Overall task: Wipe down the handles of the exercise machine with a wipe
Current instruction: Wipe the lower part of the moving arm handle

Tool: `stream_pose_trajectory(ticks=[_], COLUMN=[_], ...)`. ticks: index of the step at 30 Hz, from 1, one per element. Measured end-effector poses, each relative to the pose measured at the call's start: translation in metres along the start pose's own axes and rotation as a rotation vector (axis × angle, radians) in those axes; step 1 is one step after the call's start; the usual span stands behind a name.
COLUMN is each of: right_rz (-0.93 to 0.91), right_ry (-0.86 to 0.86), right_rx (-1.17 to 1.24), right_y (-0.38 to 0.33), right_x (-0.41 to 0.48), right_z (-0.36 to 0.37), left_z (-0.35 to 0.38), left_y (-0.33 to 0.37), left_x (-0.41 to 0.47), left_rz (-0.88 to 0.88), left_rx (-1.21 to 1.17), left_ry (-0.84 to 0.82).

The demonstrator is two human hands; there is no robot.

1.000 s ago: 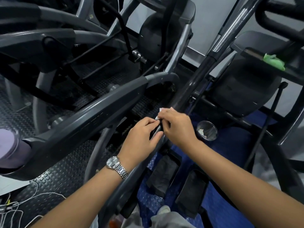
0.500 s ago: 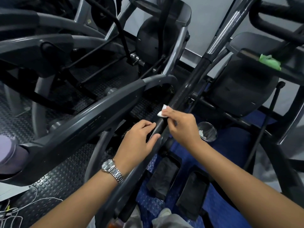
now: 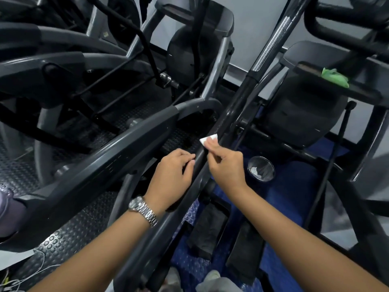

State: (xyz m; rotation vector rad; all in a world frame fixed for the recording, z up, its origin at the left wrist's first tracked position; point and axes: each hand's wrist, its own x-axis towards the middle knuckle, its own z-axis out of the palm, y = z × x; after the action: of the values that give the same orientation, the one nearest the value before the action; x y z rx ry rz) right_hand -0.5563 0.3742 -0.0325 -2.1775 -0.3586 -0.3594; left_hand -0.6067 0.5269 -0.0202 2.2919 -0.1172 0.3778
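Note:
A long dark handle bar [image 3: 237, 102] of the exercise machine runs diagonally from the lower middle up to the right, with a shiny metal stretch near the top. My right hand [image 3: 226, 165] pinches a small white wipe [image 3: 208, 139] between thumb and fingers and presses it against the bar's left side. My left hand [image 3: 171, 175], with a silver watch at the wrist, curls around the bar just below the wipe.
A broad grey arm [image 3: 101, 165] of the machine crosses on the left. Two black pedals [image 3: 207, 230] lie below on the blue mat. A round bin [image 3: 261, 168] with white scraps stands right of my hand. A green cloth [image 3: 334, 76] rests on the console ledge.
My right hand has slid the wipe up along the bar, away from my left hand. My left hand has stayed on the bar at about the same place.

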Motion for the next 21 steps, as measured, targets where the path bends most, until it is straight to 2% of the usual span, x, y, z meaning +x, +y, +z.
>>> stream_pose_trajectory(ticks=[3, 9, 14, 21], right_rz=[-0.080, 0.214, 0.206, 0.338], right_ry=[-0.019, 0.062, 0.042, 0.093], right_rx=[-0.012, 0.046, 0.083, 0.092], right_y=[-0.004, -0.004, -0.009, 0.001], right_x=[-0.018, 0.008, -0.016, 0.012], right_z=[-0.002, -0.006, -0.003, -0.001], left_z=[0.010, 0.023, 0.023, 0.024], left_y=[0.005, 0.012, 0.013, 0.013], left_x=[0.016, 0.024, 0.021, 0.021], left_rz=[0.007, 0.012, 0.045, 0.055], left_rx=[0.012, 0.088, 0.116, 0.116], left_ry=[0.015, 0.045, 0.049, 0.058])
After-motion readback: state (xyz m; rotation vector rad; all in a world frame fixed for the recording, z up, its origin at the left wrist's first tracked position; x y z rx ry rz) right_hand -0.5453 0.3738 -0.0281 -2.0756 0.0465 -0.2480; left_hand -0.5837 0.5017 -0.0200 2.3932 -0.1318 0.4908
